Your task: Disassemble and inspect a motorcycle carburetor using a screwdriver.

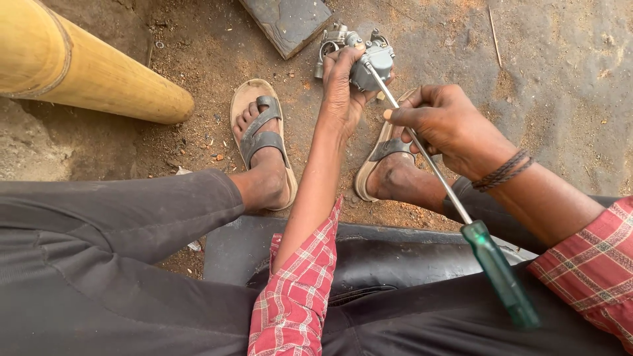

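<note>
My left hand (343, 89) grips a small grey metal carburettor (369, 59), held out above the ground between my feet. My right hand (445, 125) pinches the steel shaft of a long screwdriver (428, 161). The tip of the shaft rests on the carburettor body. Its translucent green handle (501, 273) points back toward my right forearm and is not held. A braided cord band sits on my right wrist. Both arms wear red checked sleeves.
I sit on a black seat (369, 254) with my sandalled feet (262, 142) on bare dirt. A thick yellow bamboo pole (86, 69) lies at the upper left. A dark flat slab (287, 23) rests on the ground beyond the carburettor.
</note>
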